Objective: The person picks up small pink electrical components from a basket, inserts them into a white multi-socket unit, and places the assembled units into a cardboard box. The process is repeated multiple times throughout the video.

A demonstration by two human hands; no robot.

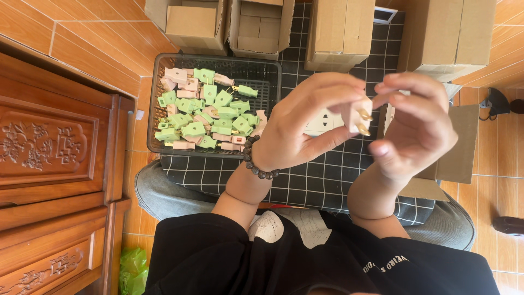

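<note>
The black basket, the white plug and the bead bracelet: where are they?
black basket (273,68): head view, bare mesh at right end.
white plug (357,112): head view, body beside brass prongs.
bead bracelet (252,161): head view, dark beads on wrist.

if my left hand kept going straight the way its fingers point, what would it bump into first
Probably the right hand: the left hand points toward it, with only the small cream plug pinched between them. Depth is unclear.

Between both hands sits a small cream plastic plug (357,113), smooth and faintly glossy, with shiny brass-coloured metal prongs (364,116). Behind the grip, a dark plastic mesh basket (159,82) holds matt green and pink plastic plugs (207,112). Beyond stand matt brown cardboard boxes (338,30).
</note>
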